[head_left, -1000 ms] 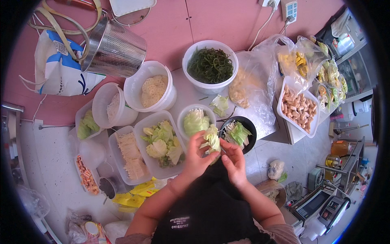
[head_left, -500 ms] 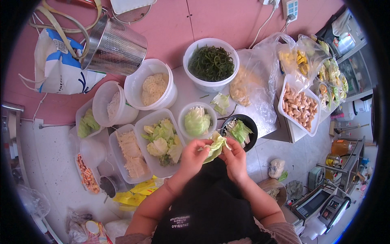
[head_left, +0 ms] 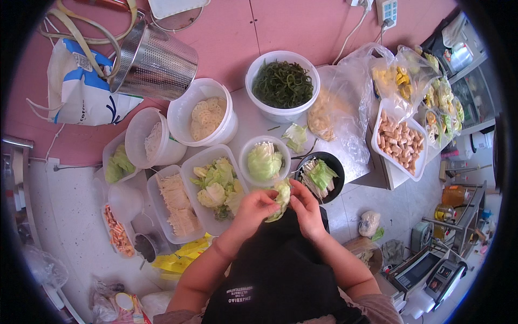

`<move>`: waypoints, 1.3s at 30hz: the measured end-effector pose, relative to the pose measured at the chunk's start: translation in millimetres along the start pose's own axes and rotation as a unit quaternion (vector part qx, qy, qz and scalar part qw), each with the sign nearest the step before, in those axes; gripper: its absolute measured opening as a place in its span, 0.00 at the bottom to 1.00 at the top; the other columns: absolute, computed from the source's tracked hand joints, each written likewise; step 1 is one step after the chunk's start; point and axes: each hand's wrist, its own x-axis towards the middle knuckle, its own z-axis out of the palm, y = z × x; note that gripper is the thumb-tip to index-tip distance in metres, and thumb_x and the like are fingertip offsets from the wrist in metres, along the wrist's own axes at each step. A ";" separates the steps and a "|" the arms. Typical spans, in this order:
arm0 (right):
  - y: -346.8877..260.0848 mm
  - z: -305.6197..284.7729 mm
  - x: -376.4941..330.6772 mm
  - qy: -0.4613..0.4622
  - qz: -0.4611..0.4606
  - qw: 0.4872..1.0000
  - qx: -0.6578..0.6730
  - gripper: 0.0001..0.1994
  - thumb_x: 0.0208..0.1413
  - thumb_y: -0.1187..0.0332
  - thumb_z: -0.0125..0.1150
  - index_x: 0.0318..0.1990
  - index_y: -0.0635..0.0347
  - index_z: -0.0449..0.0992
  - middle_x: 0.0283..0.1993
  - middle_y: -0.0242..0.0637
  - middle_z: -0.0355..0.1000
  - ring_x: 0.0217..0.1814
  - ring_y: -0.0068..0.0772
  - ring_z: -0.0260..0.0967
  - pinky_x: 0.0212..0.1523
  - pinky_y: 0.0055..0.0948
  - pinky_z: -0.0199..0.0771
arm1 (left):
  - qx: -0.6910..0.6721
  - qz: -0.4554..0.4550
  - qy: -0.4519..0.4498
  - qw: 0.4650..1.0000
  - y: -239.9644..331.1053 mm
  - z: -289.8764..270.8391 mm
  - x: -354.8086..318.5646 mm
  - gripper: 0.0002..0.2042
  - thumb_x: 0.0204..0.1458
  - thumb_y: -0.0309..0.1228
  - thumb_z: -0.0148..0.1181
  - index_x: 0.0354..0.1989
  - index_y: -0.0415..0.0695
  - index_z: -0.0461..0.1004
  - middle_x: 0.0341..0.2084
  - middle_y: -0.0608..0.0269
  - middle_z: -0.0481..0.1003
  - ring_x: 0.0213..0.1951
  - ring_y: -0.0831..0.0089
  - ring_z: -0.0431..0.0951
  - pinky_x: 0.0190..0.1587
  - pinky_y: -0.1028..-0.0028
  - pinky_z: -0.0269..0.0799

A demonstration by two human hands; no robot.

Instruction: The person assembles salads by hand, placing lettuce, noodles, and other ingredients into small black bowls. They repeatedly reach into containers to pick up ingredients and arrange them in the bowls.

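A pale green lettuce leaf (head_left: pixel 280 201) is held upright between my two hands, in front of my black apron. My left hand (head_left: pixel 257 209) pinches one side of it. On the other side, the fingers of my right hand (head_left: pixel 307 209) are closed on its edge. Just beyond the leaf stands a round white tub (head_left: pixel 288 155) with a leaf-wrapped bundle of enoki mushrooms (head_left: pixel 265 161) in it. To its right, a black bowl (head_left: pixel 340 182) holds more enoki and a lettuce leaf (head_left: pixel 320 176). A tray of torn lettuce (head_left: pixel 217 186) is left of my hands.
Enoki mushrooms (head_left: pixel 181 202) fill a tray at left. Behind are tubs of lotus root slices (head_left: pixel 207 117) and dark seaweed strips (head_left: pixel 284 83). A tray of sausage pieces (head_left: pixel 400 141) sits at right beside plastic bags (head_left: pixel 350 113). A perforated steel basket (head_left: pixel 156 62) lies tilted at far left.
The lettuce leaf has turned from lying slanted to hanging upright, slightly left of before. My right hand has moved a little left with it.
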 end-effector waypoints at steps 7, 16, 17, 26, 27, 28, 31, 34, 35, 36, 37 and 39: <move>-10.6 8.4 -5.7 -0.030 -0.127 0.963 -0.236 0.31 0.49 0.75 0.62 0.61 0.62 0.58 0.48 0.42 0.65 0.50 0.33 0.65 0.50 0.31 0.67 | 0.064 0.020 0.032 0.997 1.1 5.5 -3.3 0.03 0.50 0.19 0.57 0.30 0.39 0.70 0.40 0.59 0.71 0.40 0.78 0.70 0.45 0.77 0.67; 0.2 -32.6 6.0 0.018 -0.099 0.942 -0.319 0.15 0.55 0.78 0.46 0.50 0.66 0.68 0.42 0.35 0.69 0.46 0.24 0.65 0.49 0.22 0.65 | 0.331 0.074 0.066 0.938 9.7 -1.5 -1.8 0.04 0.52 0.20 0.56 0.32 0.38 0.67 0.34 0.61 0.74 0.36 0.80 0.72 0.40 0.80 0.68; 1.0 -39.5 7.9 0.036 -0.052 0.954 -0.293 0.14 0.54 0.78 0.46 0.49 0.66 0.68 0.42 0.34 0.70 0.46 0.23 0.65 0.48 0.22 0.65 | 0.402 0.082 0.077 0.909 12.3 -7.7 -2.0 0.04 0.52 0.20 0.56 0.32 0.38 0.67 0.33 0.62 0.74 0.36 0.80 0.73 0.39 0.80 0.68; -47.7 -109.7 22.0 0.312 -0.294 0.811 -0.399 0.15 0.48 0.85 0.47 0.44 0.65 0.71 0.42 0.43 0.64 0.44 0.38 0.64 0.45 0.27 0.65 | -0.043 0.093 0.109 0.989 50.7 -39.1 8.0 0.13 0.56 0.22 0.42 0.49 0.40 0.63 0.46 0.60 0.67 0.48 0.73 0.69 0.50 0.71 0.68; -58.7 -104.6 20.5 0.324 -0.290 0.812 -0.389 0.18 0.46 0.86 0.47 0.45 0.65 0.72 0.42 0.43 0.64 0.44 0.38 0.64 0.45 0.28 0.65 | -0.059 0.105 0.109 0.987 54.3 -40.7 11.7 0.13 0.57 0.22 0.41 0.50 0.40 0.63 0.47 0.59 0.67 0.50 0.71 0.69 0.52 0.70 0.67; -56.7 -105.5 19.9 0.316 -0.274 0.817 -0.397 0.19 0.45 0.87 0.47 0.46 0.64 0.72 0.43 0.43 0.64 0.45 0.40 0.64 0.45 0.29 0.65 | -0.076 0.118 0.109 0.984 57.6 -42.1 15.0 0.13 0.57 0.22 0.40 0.51 0.39 0.62 0.48 0.58 0.67 0.51 0.69 0.68 0.54 0.68 0.66; -33.7 -106.8 19.3 0.235 -0.271 0.786 -0.504 0.22 0.43 0.86 0.48 0.49 0.62 0.71 0.46 0.46 0.63 0.48 0.45 0.63 0.47 0.33 0.66 | -0.096 0.126 0.096 0.983 64.3 -42.5 31.0 0.15 0.58 0.22 0.40 0.54 0.38 0.61 0.51 0.56 0.66 0.53 0.67 0.67 0.56 0.67 0.64; -3.5 -102.0 21.7 0.083 -0.201 0.755 -0.618 0.28 0.41 0.80 0.57 0.55 0.60 0.65 0.58 0.51 0.58 0.59 0.53 0.56 0.57 0.41 0.62 | -0.082 0.126 0.087 0.985 62.0 -40.8 52.0 0.15 0.59 0.23 0.40 0.54 0.37 0.61 0.51 0.56 0.66 0.53 0.68 0.67 0.56 0.68 0.64; 6.1 -98.4 23.2 0.047 -0.178 0.779 -0.599 0.28 0.41 0.78 0.59 0.56 0.60 0.64 0.59 0.51 0.57 0.61 0.53 0.54 0.59 0.42 0.60 | -0.070 0.124 0.087 0.986 54.8 -45.3 61.6 0.15 0.59 0.23 0.40 0.54 0.37 0.62 0.51 0.56 0.66 0.53 0.69 0.67 0.56 0.69 0.64; 6.7 -92.8 25.7 0.051 -0.162 0.773 -0.611 0.29 0.41 0.77 0.61 0.56 0.60 0.64 0.60 0.51 0.56 0.61 0.53 0.54 0.59 0.42 0.60 | -0.056 0.122 0.087 0.987 49.4 -47.4 68.9 0.15 0.59 0.24 0.40 0.54 0.37 0.62 0.51 0.56 0.66 0.53 0.69 0.67 0.56 0.69 0.64; 6.0 -87.1 29.8 0.055 -0.145 0.767 -0.623 0.30 0.41 0.76 0.62 0.57 0.60 0.63 0.60 0.51 0.56 0.62 0.53 0.54 0.59 0.42 0.60 | -0.063 0.117 0.091 0.987 45.5 -47.9 74.5 0.14 0.59 0.24 0.40 0.53 0.37 0.63 0.50 0.56 0.67 0.52 0.70 0.68 0.56 0.70 0.64; 7.9 -88.0 38.8 0.065 -0.115 0.757 -0.640 0.32 0.40 0.74 0.64 0.58 0.59 0.62 0.60 0.50 0.56 0.61 0.52 0.55 0.58 0.41 0.61 | -0.079 0.104 0.095 0.987 40.8 -44.9 84.7 0.14 0.59 0.24 0.40 0.52 0.37 0.64 0.49 0.57 0.68 0.51 0.71 0.69 0.55 0.71 0.65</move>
